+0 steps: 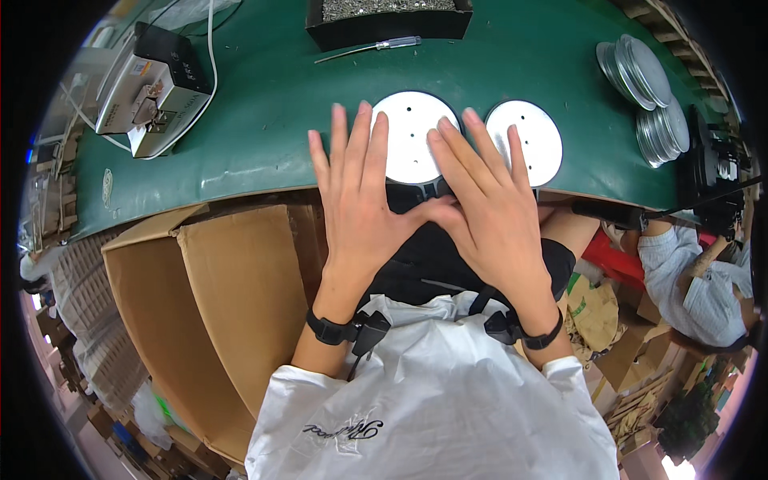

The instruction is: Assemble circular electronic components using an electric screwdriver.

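Note:
My left hand [356,188] and my right hand [486,196] are raised with fingers spread, palms down, and their thumbs meet in the middle. Neither hand holds anything. Beyond them, at the near edge of the green table, lies a round white disc [410,132] with a few small dark holes. My left fingertips overlap its left side in the picture and my right fingers its right side. A second white disc [536,148] lies to the right, partly covered by my right fingers. Whether my fingers touch the discs, I cannot tell.
A screwdriver [376,48] lies before a black box [390,28] of small metal parts. Stacked metal discs [632,72] stand at the right, a printed carton [156,92] with a white cable [210,60] at the left. An open cardboard box [232,288] sits below-left; another person [692,272] sits right.

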### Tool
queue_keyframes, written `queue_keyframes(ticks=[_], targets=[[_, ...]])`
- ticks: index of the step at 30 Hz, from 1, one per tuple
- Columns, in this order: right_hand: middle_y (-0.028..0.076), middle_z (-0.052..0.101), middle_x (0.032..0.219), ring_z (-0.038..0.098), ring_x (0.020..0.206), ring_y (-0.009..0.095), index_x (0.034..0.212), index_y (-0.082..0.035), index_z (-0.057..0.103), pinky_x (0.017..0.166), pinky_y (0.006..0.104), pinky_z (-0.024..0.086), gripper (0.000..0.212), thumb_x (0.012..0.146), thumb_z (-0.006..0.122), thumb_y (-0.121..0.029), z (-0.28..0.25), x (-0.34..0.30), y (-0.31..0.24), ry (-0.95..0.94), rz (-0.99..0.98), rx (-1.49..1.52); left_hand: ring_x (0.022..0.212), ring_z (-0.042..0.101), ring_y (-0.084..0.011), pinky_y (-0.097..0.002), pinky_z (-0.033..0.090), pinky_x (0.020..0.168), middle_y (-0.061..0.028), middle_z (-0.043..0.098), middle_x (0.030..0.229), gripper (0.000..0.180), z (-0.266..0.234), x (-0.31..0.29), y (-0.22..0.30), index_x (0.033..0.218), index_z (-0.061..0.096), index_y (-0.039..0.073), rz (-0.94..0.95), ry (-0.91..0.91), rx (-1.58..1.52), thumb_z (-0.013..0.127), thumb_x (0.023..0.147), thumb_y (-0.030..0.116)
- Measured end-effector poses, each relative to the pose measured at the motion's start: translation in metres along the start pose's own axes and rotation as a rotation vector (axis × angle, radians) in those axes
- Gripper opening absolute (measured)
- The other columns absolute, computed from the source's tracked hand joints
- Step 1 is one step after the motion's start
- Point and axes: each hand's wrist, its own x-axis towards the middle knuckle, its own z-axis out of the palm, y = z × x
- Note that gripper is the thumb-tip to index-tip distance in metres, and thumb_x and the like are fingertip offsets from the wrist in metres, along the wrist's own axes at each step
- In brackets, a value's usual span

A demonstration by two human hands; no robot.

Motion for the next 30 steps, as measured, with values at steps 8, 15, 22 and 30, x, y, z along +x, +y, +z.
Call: queue_keyframes(ticks=[8, 15, 22, 30], targets=[[0.010, 0.050, 0.149, 0.043, 0.141, 0.028, 0.142, -0.007, 0.052, 0.118, 0.0568, 0.026, 0.069, 0.083, 0.074, -0.034, 0.010, 0.005, 0.011, -0.019, -0.042, -0.019, 0.136, 0.048, -0.0398, -0.0562, 0.036, 0.113, -0.0235, 0.047, 0.148, 0.099, 0.015, -0.005, -0.016, 0.142, 0.048, -0.003, 0.121, 0.075, -0.150, 0.092, 0.062, 0.037], [0.022, 0.063, 0.129, 0.059, 0.123, 0.037, 0.128, 0.003, 0.059, 0.110, 0.0589, 0.036, 0.041, 0.095, 0.058, -0.020, -0.024, -0.047, 0.041, 0.695, -0.057, -0.196, 0.137, 0.047, -0.0388, -0.0532, 0.037, 0.113, -0.0217, 0.047, 0.148, 0.097, -0.006, 0.007, -0.005, 0.141, 0.050, 0.000, 0.010, -0.056, -0.180, 0.092, 0.062, 0.038], [0.012, 0.045, 0.145, 0.046, 0.129, 0.019, 0.143, 0.001, 0.041, 0.105, 0.0344, 0.042, 0.060, 0.091, 0.069, -0.004, -0.010, -0.190, 0.208, 1.074, 0.678, 0.588, 0.119, 0.062, -0.0313, -0.0392, 0.048, 0.100, -0.0170, 0.066, 0.124, 0.040, -0.035, 0.091, -0.024, 0.116, 0.071, 0.004, 0.231, 0.030, -0.328, 0.080, 0.079, 0.014], [0.003, 0.066, 0.102, 0.061, 0.087, 0.009, 0.114, -0.002, 0.063, 0.078, 0.0237, 0.049, 0.036, 0.083, 0.079, -0.010, 0.034, -0.162, 0.166, 0.691, 0.725, 0.758, 0.086, 0.065, -0.0180, -0.0308, 0.051, 0.082, -0.0098, 0.072, 0.094, 0.022, 0.012, 0.243, -0.125, 0.106, 0.070, 0.001, 0.121, -0.558, 0.007, 0.072, 0.088, 0.013]])
